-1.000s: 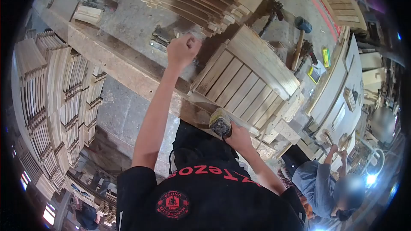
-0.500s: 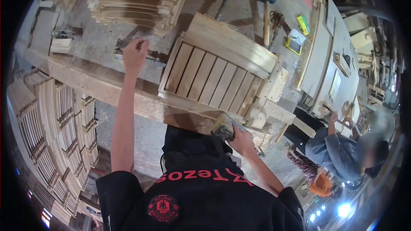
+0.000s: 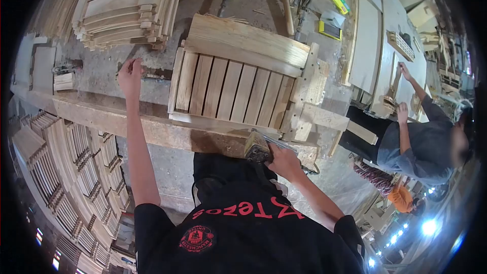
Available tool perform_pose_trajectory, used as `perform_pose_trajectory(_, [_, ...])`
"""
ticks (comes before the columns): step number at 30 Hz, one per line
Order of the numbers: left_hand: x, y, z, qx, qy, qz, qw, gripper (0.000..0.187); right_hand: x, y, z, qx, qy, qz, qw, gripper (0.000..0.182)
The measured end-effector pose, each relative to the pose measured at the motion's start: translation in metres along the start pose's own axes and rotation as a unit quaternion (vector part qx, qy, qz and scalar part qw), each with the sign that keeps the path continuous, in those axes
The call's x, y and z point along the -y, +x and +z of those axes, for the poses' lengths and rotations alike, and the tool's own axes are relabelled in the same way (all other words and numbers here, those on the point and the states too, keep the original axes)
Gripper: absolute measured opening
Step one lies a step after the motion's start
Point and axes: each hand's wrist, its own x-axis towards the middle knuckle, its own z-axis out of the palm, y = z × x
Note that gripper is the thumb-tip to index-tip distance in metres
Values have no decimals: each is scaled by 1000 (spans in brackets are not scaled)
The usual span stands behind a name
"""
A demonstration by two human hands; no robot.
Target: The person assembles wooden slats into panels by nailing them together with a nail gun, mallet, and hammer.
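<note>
My right hand [image 3: 285,162] grips a nail gun [image 3: 257,148] with a worn yellow and black head, close to the bench's front edge. Just beyond it a slatted wooden panel [image 3: 229,89] lies on the bench, with a wide board [image 3: 248,40] along its far side. My left hand [image 3: 130,73] is over the bench to the left of the panel, apart from it. Its fingers are pinched together, and whatever they hold is hidden or too small to name. Near that hand a metal bar clamp [image 3: 154,76] lies on the bench.
Slatted panels are stacked [image 3: 119,10] at the back left, and more stacks [image 3: 45,157] stand below on the left. A mallet [image 3: 287,7], a yellow-green box [image 3: 339,2] and a yellow-black box [image 3: 330,30] lie behind the panel. A co-worker [image 3: 421,137] works on the right.
The view has shifted, so the bench and panel appear further left. My left hand remains pinched left of the panel; my right still holds the nail gun. The co-worker's arm has reached out.
</note>
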Motion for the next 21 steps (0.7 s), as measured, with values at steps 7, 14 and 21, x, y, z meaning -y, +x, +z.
perform_pose_trajectory(7, [10,1,2,-10,0,20,1000,21,-55,-27,11,-51,-9,48,997,55])
perform_pose_trajectory(14, [18,5,1,-14,27,10,999,23,-60,-26,5,-10,-22,86,996,50])
perform_pose_trajectory(21, [0,6,-38,290,356,127,879,32,-141,-28,-25,-26,425,298,854,40])
